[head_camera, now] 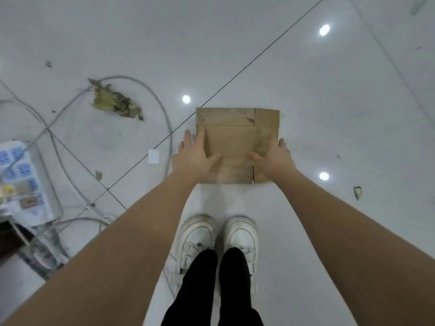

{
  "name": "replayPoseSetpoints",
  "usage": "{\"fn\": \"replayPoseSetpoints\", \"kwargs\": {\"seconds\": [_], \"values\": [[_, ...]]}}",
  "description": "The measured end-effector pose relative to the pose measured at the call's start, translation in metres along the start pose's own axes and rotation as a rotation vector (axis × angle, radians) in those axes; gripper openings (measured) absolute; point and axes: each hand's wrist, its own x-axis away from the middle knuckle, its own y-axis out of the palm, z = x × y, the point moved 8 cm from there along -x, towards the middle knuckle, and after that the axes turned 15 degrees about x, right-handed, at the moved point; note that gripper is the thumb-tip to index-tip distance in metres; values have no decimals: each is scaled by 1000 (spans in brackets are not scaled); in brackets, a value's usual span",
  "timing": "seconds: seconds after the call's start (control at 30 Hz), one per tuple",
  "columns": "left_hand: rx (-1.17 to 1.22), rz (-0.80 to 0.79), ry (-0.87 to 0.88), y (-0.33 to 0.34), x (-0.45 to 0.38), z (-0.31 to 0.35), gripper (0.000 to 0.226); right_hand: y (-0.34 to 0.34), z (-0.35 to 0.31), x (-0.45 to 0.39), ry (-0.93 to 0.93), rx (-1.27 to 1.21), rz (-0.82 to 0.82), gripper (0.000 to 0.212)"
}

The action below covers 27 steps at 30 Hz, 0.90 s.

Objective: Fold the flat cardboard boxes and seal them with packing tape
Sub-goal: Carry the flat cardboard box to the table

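Under both hands (196,156), flat cardboard box (235,137), fingers seemingly outstretched.

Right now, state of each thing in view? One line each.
cardboard box: flat, unfolded, on the floor, no tape seen
left hand: on the box's left edge, fingers fairly straight
right hand: on the box's right edge, fingers fairly straight
power strip: on the floor, cables plugged in
crumpled scrap: lying loose on the floor

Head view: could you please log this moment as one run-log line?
stage: box flat, unfolded, untaped | flat cardboard box: on floor | left hand: on left edge | right hand: on right edge
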Motion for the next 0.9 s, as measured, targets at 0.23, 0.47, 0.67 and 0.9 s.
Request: {"fn": "replayPoseSetpoints", "kwargs": {"seconds": [0.23,0.47,0.67,0.9], "values": [[63,119,-18,35,-17,0,93,28,3,-23,54,-42,64,95],[150,226,-26,42,-24,-7,101,35,9,-30,57,-40,155,98],[184,267,-11,27,-25,-17,104,31,13,-23,48,-187,149,112],[310,221,-46,-3,25,-20,108,7,-3,37,-69,-284,138,120]]}}
